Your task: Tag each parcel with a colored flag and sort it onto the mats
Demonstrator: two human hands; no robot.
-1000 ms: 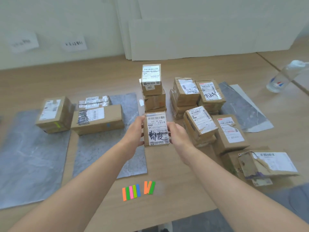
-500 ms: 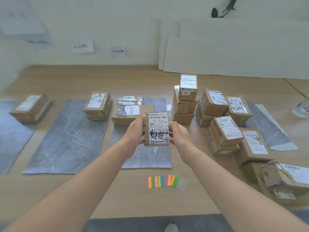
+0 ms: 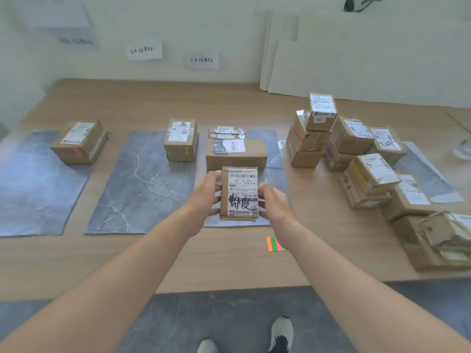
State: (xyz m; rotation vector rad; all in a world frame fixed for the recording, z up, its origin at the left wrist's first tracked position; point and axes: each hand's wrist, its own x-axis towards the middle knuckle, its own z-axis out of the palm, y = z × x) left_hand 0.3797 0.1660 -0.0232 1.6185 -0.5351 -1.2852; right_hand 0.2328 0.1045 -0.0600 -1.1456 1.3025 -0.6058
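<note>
I hold a small cardboard parcel (image 3: 239, 194) with a white label and black handwriting between both hands, above the front of the third grey mat (image 3: 274, 159). My left hand (image 3: 206, 193) grips its left side and my right hand (image 3: 272, 203) grips its right side. Colored flags (image 3: 274, 244) lie on the table just under my right forearm, which partly hides them. A long parcel (image 3: 235, 152) sits on the third mat, a parcel with a green flag (image 3: 181, 140) on the middle mat (image 3: 142, 184), and one with a pink flag (image 3: 79, 142) on the left mat (image 3: 30, 184).
A heap of untagged parcels (image 3: 356, 154) fills the table's right side, partly over another grey mat (image 3: 428, 174). White boards (image 3: 356, 59) lean on the wall behind. Paper notes (image 3: 144, 49) hang on the wall. A bottle (image 3: 462, 149) lies at the right edge. My shoes show below.
The view has swung left and back, bringing the left mats into sight. The parcel stays gripped in both hands, now over the third mat's front. My right forearm now covers some flags.
</note>
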